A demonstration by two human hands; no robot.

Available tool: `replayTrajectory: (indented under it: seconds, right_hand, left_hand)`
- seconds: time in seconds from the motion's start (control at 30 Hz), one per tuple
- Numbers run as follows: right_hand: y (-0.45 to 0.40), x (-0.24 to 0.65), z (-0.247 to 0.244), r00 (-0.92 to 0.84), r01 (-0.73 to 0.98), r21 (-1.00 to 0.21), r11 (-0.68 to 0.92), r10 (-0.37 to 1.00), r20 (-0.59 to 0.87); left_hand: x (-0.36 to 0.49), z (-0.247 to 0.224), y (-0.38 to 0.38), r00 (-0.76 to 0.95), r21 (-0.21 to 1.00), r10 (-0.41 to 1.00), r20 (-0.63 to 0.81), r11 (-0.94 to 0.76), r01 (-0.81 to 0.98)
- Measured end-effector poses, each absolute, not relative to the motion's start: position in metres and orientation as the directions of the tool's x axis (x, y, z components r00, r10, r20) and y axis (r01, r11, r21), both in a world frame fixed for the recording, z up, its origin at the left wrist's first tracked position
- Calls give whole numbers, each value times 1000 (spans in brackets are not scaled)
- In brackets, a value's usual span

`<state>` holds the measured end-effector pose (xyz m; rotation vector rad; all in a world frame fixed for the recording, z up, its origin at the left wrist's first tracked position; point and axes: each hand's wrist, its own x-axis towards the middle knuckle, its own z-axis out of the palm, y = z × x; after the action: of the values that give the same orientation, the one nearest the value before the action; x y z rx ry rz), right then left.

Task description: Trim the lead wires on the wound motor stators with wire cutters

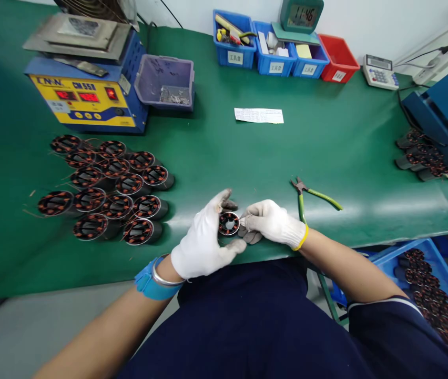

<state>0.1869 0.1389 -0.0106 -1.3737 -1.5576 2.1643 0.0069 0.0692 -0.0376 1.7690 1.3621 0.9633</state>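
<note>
Near the front edge of the green table, a round motor stator (229, 224) with a black and copper-coloured inside faces up. My left hand (204, 239), in a white glove, curves round its left side, with the thumb near the front and the fingers behind it. My right hand (267, 222), gloved with a yellow cuff, is at the stator's right rim with its fingers pinched together; whatever is between them is too small to make out. Green-handled cutters (301, 187) lie open to the right of my right hand.
Several stators (129, 184) stand at the left, before a yellow and blue machine (85, 102). Behind are a purple bin (164, 79), blue bins (235, 52), a red bin (338, 55), a paper strip (258, 115) and a calculator (380, 72). A blue crate (440, 263) of stators is lower right.
</note>
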Motion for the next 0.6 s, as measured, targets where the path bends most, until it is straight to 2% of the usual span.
replayTrajectory:
  seconds: [0.07,0.17,0.27,0.33,0.4,0.47,0.53,0.6]
  right_hand:
    - [133,190,-11,-582,315,-848,-426,619,-527]
    - [125,195,-8,-586,230,-890,-392,674,-449]
    - [116,198,-3,-599,160,-905,-394,690,-406]
    - [110,200,1,-609,134,-890,-435,672,-420]
    - [107,203,4,-619,111,-865,-490,646,-445]
    - [104,206,5,-630,69,-841,-537,630,-454]
    - [102,208,4,-647,22,-820,-573,617,-448]
    - [100,210,2,-664,-11,-805,-594,606,-438]
  left_hand:
    - [3,-38,74,130,963,989,70,-101,251]
    - [-4,-28,78,132,991,983,-130,130,9]
    - [-7,-10,74,337,901,855,-395,431,-39]
    - [-6,1,70,434,865,780,-451,502,-5]
    - [-3,6,65,434,874,795,-424,484,-32]
    - [-1,8,61,392,916,862,-322,389,-103]
    - [1,11,58,371,969,914,-162,218,-114]
    - [0,18,55,396,1000,918,27,-21,-19]
